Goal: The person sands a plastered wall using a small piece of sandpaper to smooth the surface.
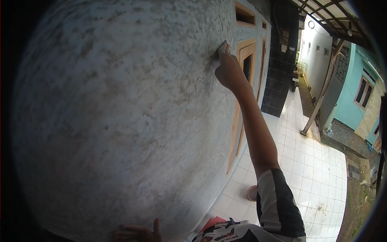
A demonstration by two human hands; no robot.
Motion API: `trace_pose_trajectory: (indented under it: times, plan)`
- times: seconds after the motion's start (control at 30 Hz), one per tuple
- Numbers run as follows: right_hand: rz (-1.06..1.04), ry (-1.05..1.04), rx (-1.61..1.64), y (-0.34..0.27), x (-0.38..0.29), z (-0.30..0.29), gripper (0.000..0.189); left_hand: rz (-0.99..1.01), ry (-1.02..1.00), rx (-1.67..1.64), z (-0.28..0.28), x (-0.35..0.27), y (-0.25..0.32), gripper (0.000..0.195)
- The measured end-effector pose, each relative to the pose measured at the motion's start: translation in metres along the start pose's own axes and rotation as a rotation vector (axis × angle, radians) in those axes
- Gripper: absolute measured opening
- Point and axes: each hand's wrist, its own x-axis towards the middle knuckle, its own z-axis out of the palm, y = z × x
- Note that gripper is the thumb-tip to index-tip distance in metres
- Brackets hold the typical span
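Note:
A blotchy grey-white plastered wall (pixel 121 99) fills the left and middle of the view. High on it, near the window frame, my right hand (pixel 229 71) presses a thin, flat, dark piece (pixel 222 47) against the surface. Most of that piece is hidden by the fingers, so its kind cannot be told. Low on the same wall my left hand (pixel 137 233) rests with its thumb spread from the fingers, holding nothing; the bottom of the picture cuts it off.
Wooden window frames (pixel 243 48) adjoin the wall, before a black-tiled pillar (pixel 279 75). A round bowl-like container (pixel 252 193) sits on white floor tiles (pixel 302 169), partly behind my sleeve. Something red (pixel 213 223) lies by the wall's foot. A slanting wooden post (pixel 323 90) supports the roof.

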Motion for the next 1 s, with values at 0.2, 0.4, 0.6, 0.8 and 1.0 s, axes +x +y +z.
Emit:
trace_pose_trajectory:
  times: [0.2, 0.4, 0.6, 0.8, 1.0]
  plan:
    - [-0.141, 0.100, -0.046, -0.027, -0.012, 0.003, 0.076, -0.170, -0.503, -0.016, 0.015, -0.008, -0.006, 0.104]
    - [-0.190, 0.152, -0.176, -0.058, -0.029, 0.011, 0.075, -0.127, 0.047, 0.064, -0.019, 0.006, 0.006, 0.115]
    - [-0.148, 0.161, -0.179, -0.049, -0.007, -0.002, 0.074, -0.219, 0.206, -0.074, -0.007, 0.008, 0.015, 0.128]
    - [-0.308, 0.155, -0.209, -0.060, -0.011, -0.006, 0.065, -0.215, 0.183, -0.108, -0.015, 0.009, 0.017, 0.128]
    - [-0.316, 0.219, -0.171, -0.064, 0.002, -0.009, 0.067, -0.241, 0.127, -0.149, -0.010, 0.003, 0.015, 0.126]
